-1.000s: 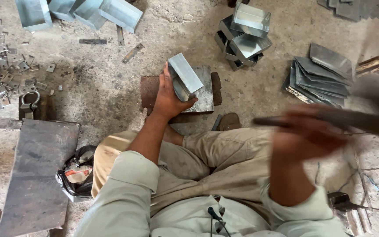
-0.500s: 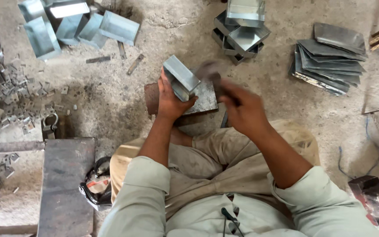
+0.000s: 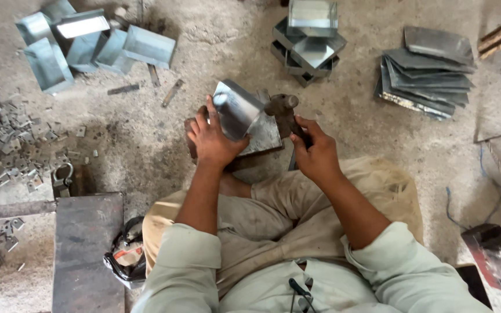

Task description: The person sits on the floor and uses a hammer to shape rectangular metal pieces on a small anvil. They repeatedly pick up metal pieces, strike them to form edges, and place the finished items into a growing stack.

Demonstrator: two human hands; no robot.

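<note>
Shiny, smooth sheet-metal piece (image 3: pixel 236 110); dull, dark iron hammer (image 3: pixel 282 110); rough, dusty concrete floor (image 3: pixel 215 40); matt cloth trousers (image 3: pixel 273 214).

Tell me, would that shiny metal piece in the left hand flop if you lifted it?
Probably not: the metal piece keeps crisp folded edges under the left hand, so it looks stiff. It seems thin sheet, so likely light. Its shiny face may be slippery, and the edges could be sharp.

Right hand (image 3: pixel 314 152) down from the blurred high swing at the side, now low and close in, hammer (image 3: pixel 282 110) head resting by the bent metal piece (image 3: pixel 236 109). Left hand (image 3: pixel 211 138) shifted lower against the piece's face.
</note>
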